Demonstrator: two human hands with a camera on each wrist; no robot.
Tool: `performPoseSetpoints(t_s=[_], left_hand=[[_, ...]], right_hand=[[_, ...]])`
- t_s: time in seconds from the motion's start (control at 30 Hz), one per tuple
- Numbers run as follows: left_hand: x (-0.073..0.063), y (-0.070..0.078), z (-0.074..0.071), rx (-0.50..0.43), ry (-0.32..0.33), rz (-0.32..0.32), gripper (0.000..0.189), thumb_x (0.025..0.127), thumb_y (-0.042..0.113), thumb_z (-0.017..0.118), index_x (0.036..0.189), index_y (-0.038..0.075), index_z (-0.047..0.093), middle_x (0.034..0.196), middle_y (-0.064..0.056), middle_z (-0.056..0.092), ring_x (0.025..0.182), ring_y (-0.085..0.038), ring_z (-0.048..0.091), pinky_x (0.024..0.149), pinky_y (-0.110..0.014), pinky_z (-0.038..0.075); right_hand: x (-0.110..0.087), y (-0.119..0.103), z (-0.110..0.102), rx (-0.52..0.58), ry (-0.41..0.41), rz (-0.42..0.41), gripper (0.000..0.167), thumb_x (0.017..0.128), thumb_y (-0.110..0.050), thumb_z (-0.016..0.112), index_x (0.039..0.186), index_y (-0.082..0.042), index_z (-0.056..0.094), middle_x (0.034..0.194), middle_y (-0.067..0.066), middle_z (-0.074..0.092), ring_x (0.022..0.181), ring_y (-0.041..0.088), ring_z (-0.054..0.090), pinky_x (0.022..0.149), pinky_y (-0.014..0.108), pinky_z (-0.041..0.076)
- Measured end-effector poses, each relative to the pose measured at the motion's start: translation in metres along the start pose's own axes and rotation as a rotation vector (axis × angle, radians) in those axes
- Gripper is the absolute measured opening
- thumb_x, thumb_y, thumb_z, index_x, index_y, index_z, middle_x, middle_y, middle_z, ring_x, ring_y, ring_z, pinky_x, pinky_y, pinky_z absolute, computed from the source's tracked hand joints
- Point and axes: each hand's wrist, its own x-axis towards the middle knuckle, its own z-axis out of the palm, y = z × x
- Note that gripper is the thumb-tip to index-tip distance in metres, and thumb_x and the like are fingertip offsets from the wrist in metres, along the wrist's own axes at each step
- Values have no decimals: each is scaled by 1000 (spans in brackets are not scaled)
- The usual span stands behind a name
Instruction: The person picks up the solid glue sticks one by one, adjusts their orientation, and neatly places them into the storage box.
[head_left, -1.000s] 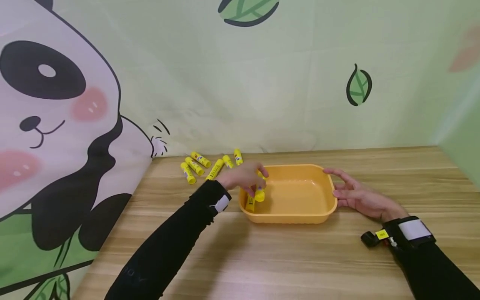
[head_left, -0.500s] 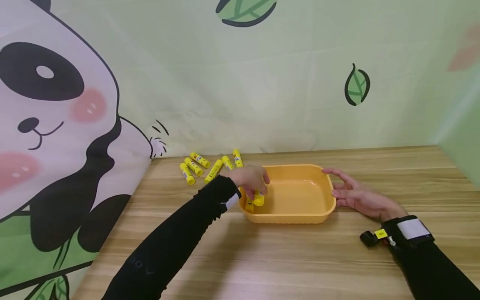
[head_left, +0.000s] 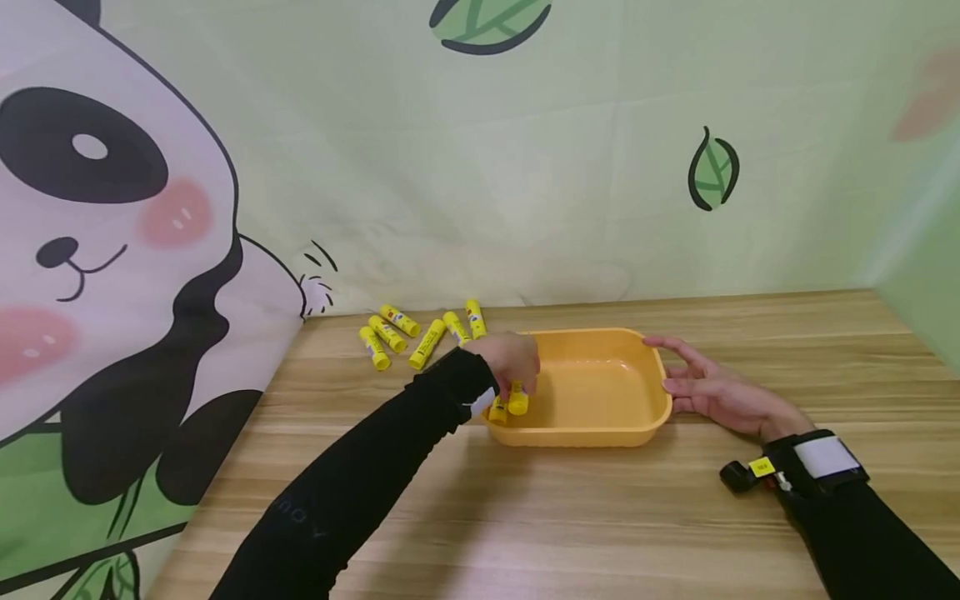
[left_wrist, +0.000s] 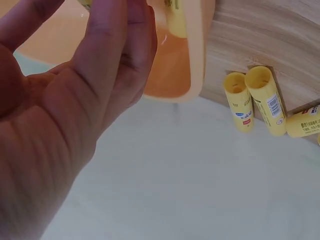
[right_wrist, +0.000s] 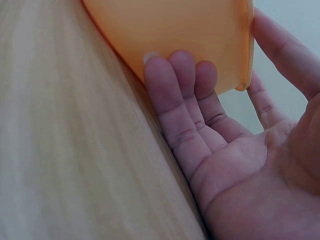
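Inside the orange plastic tray [head_left: 592, 437], at its left end, my left hand [head_left: 512, 360] reaches down with curled fingers and holds a yellow glue stick [head_left: 518, 400]. Beside it another glue stick [head_left: 497, 411] lies against the tray's left wall. In the left wrist view only a sliver of the held stick shows past my fingers, and the other stick [left_wrist: 176, 21] lies near the tray wall. My right hand [head_left: 723, 400] rests at the tray's right end. In the right wrist view its extended fingers [right_wrist: 162, 85] touch the outer wall, one at the rim.
Several yellow glue sticks [head_left: 427, 344] lie loose on the wooden table [head_left: 637, 525], left of and behind the tray. Behind the table stands a pale green backdrop [head_left: 585, 208] with a printed panda [head_left: 202, 342] at left.
My left hand has moved slightly right and lower in the tray, and the glue stick it holds now lies beside the other. The right hand and the tray stay in place.
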Motion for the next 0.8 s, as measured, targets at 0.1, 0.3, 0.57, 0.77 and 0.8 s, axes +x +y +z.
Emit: performPoseSetpoints(t_s=[0.1, 0.3, 0.57, 0.77, 0.8], left_hand=[[4, 4, 2, 65, -19, -34, 37, 94, 11, 77, 129, 9, 64, 113, -11, 61, 76, -23, 68, 59, -23, 56], [10, 13, 1, 132, -38, -119, 33, 96, 15, 76, 125, 9, 62, 110, -11, 62, 61, -18, 61, 55, -23, 52], [11, 14, 5, 208, 12, -121, 33, 91, 15, 81, 118, 9, 63, 107, -11, 62, 68, -19, 60, 59, -26, 52], [23, 9, 14, 357, 64, -55, 35, 86, 16, 84, 116, 9, 68, 110, -9, 63, 96, -26, 58, 80, -37, 50], [30, 7, 16, 393, 73, -53, 32, 86, 16, 83, 114, 10, 68, 109, -9, 63, 94, -26, 58, 79, -38, 49]], right_hand=[[0, 1, 0, -1, -1, -2, 62, 108, -1, 50, 160, -25, 28, 146, 18, 52, 121, 27, 65, 100, 40, 55], [0, 2, -2, 1, 8, -1, 62, 107, -1, 51, 160, -26, 28, 146, 18, 52, 121, 28, 65, 100, 40, 55], [0, 2, -4, 9, -13, -17, 61, 108, -1, 49, 160, -26, 29, 145, 17, 54, 120, 27, 66, 99, 40, 56], [0, 2, -4, 5, -14, -13, 61, 108, -2, 50, 160, -26, 28, 146, 17, 53, 121, 28, 65, 100, 40, 56], [0, 2, -4, 4, -14, -13, 61, 108, -2, 50, 160, -26, 28, 147, 17, 53, 121, 28, 65, 100, 40, 56]])
